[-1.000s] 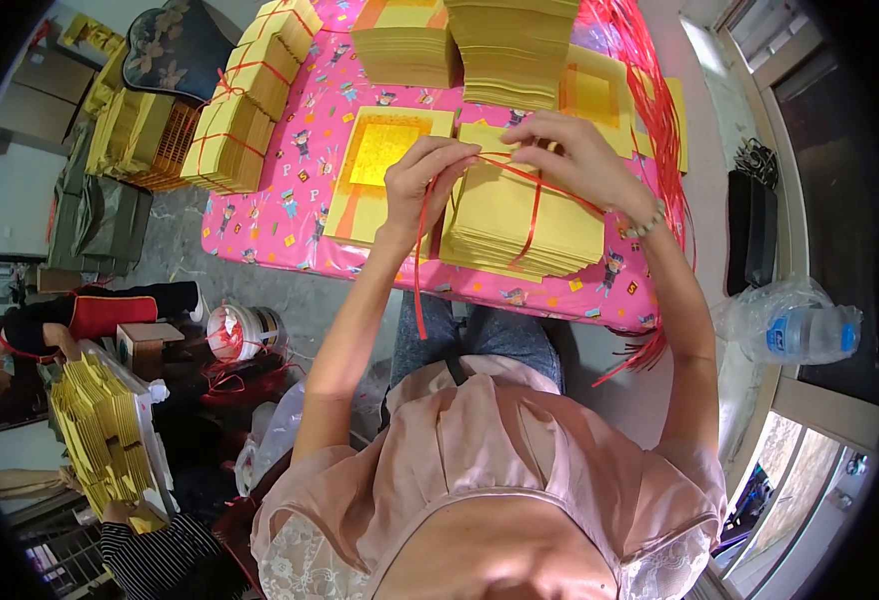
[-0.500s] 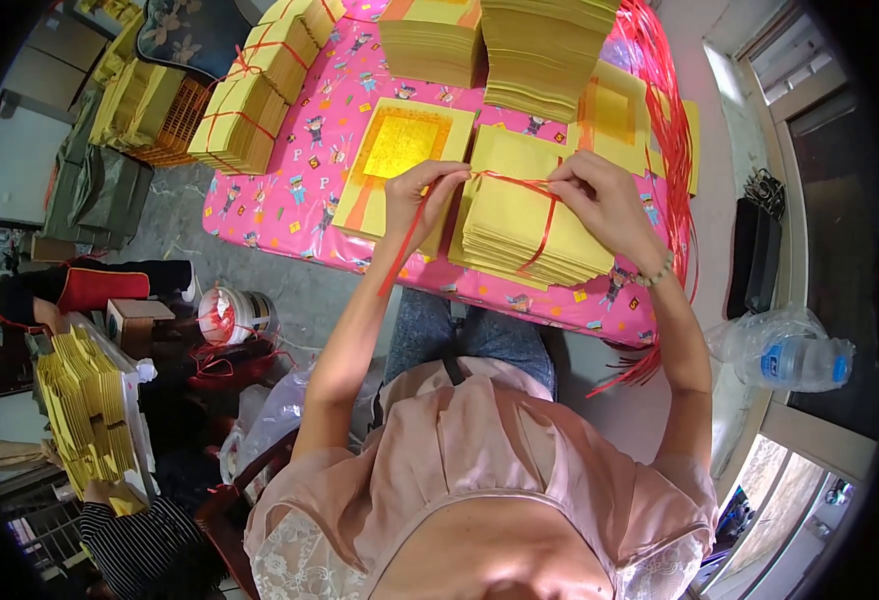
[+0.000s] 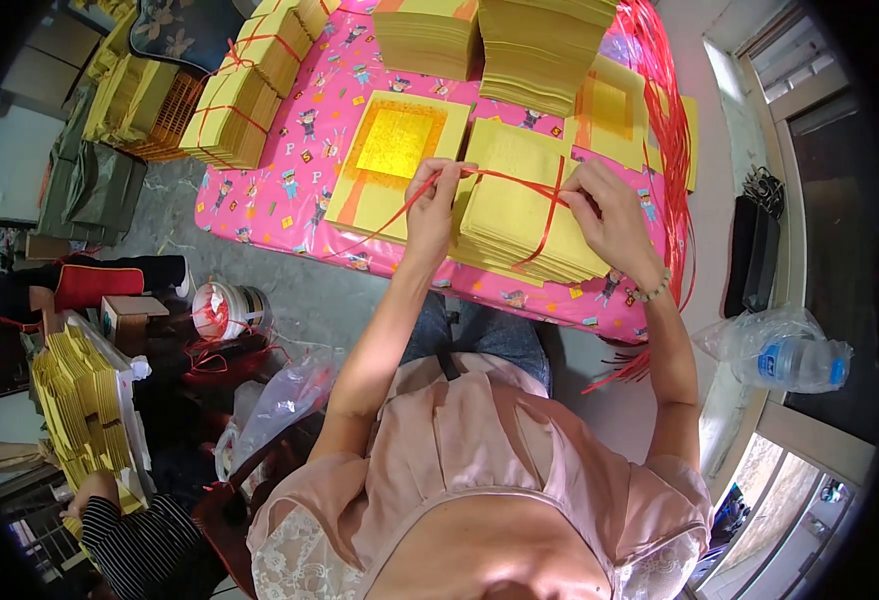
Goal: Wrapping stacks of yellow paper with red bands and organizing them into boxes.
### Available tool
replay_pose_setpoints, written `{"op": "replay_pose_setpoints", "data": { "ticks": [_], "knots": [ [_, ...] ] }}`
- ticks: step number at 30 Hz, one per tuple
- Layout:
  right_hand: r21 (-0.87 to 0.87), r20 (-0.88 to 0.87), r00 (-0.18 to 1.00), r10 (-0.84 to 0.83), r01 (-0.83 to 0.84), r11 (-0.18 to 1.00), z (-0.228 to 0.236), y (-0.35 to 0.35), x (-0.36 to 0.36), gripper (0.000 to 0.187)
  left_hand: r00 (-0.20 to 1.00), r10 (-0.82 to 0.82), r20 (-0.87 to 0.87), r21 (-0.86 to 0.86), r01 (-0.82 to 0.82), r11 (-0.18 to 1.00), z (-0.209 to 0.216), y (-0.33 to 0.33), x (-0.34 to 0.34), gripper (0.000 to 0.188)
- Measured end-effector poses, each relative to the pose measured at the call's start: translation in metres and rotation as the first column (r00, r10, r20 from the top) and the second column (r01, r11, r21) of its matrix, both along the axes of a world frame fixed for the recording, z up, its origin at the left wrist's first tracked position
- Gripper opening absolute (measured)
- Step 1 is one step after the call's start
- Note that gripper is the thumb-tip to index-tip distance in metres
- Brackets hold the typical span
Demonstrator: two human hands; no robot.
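A stack of yellow paper (image 3: pixel 510 215) lies near the table's front edge, with red ribbon (image 3: pixel 503 177) running across and down over it. At the stack's left edge, my left hand (image 3: pixel 434 205) pinches the ribbon, and a loose tail of it trails down to the left. My right hand (image 3: pixel 605 215) is closed on the ribbon at the stack's top right, where the strands cross; its fingertips partly hide the crossing. Left of the stack lies yellow paper with a shiny gold square (image 3: pixel 396 142), partly behind my left hand.
Red-tied paper bundles (image 3: pixel 222 118) line the table's left side. Tall paper stacks (image 3: pixel 535 60) stand at the back. Long red ribbons (image 3: pixel 672 150) hang over the right edge of the pink tablecloth (image 3: pixel 290 215). Two other people work at the left, near a white bucket (image 3: pixel 235 310).
My left hand has moved slightly right and its ribbon tail now swings out to the left. My right hand has shifted slightly, still at the crossing. The view has moved a little.
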State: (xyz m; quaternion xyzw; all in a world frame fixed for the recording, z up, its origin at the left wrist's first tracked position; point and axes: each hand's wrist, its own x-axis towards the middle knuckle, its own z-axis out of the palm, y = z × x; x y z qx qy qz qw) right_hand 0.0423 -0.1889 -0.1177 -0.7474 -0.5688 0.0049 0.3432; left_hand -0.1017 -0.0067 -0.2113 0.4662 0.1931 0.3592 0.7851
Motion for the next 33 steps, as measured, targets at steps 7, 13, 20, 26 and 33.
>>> {"op": "replay_pose_setpoints", "data": {
  "ticks": [7, 13, 20, 26, 33],
  "knots": [
    [-0.072, -0.102, 0.995, 0.004, -0.011, 0.997, 0.005, -0.003, 0.000, 0.011, 0.986, -0.133, 0.103, 0.141, 0.118, 0.983, 0.030, 0.000, 0.011, 0.011],
    [-0.044, -0.079, 0.995, 0.057, -0.060, 0.997, 0.005, -0.005, 0.002, 0.011, 0.964, -0.251, 0.086, 0.321, 0.212, 0.923, 0.031, 0.012, 0.019, 0.012],
    [-0.042, -0.080, 0.990, 0.114, -0.118, 0.992, 0.003, -0.005, 0.009, 0.011, 0.978, -0.211, 0.001, 0.348, 0.197, 0.917, 0.041, 0.017, 0.020, 0.010],
    [-0.052, 0.200, 0.977, 0.071, -0.062, 0.997, 0.020, 0.008, 0.002, 0.012, 0.951, -0.241, -0.194, 0.348, 0.296, 0.889, 0.055, 0.024, 0.022, 0.016],
    [0.118, 0.524, 0.844, 0.118, -0.209, 0.971, 0.033, 0.050, 0.001, 0.020, 0.877, -0.173, -0.447, 0.667, 0.456, 0.589, 0.072, 0.022, 0.031, 0.020]
  ]
}}
